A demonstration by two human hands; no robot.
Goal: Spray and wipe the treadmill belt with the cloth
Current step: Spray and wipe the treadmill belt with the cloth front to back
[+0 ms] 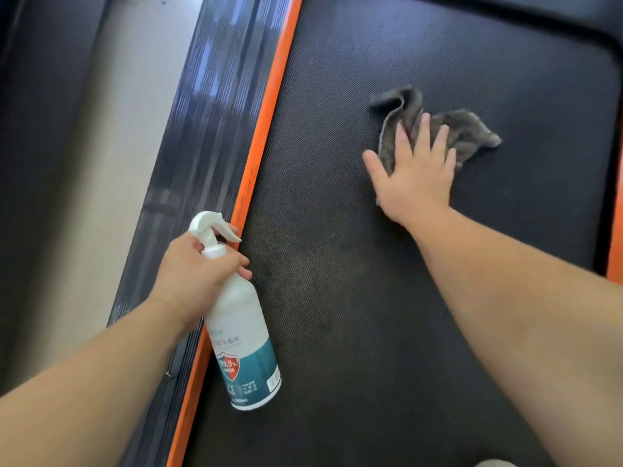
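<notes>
Nearest, at about 7 o'clock: left hand (197,276) wrapped around the neck of a white spray bottle (244,335), fingers clamped just under the trigger head. Bottle hangs tilted, base toward the lower edge of the view, nozzle up toward 11 o'clock. Teal band and a red shield mark on its label; the print is too small to read. The bottle sits over the left margin of the belt (337,298), crossing the orange strip (266,112) that borders it.

Belt: dark, finely textured, filling the centre and right of the view. A duller, slightly lighter patch shows around the middle, below the right hand; whether that is wet or dusty I cannot tell.

Further out, at about 1 o'clock: right hand (416,176) pressed palm-down on the belt, fingers spread apart and laid flat over a grey cloth (448,129). The cloth is crumpled, folds bunching out beyond the fingertips toward 12 and 2 o'clock, and lies in contact with the belt.

Left of the orange strip: a glossy dark side rail (209,112) running toward 12 o'clock, then pale floor (94,146) beyond it at 10 o'clock.
</notes>
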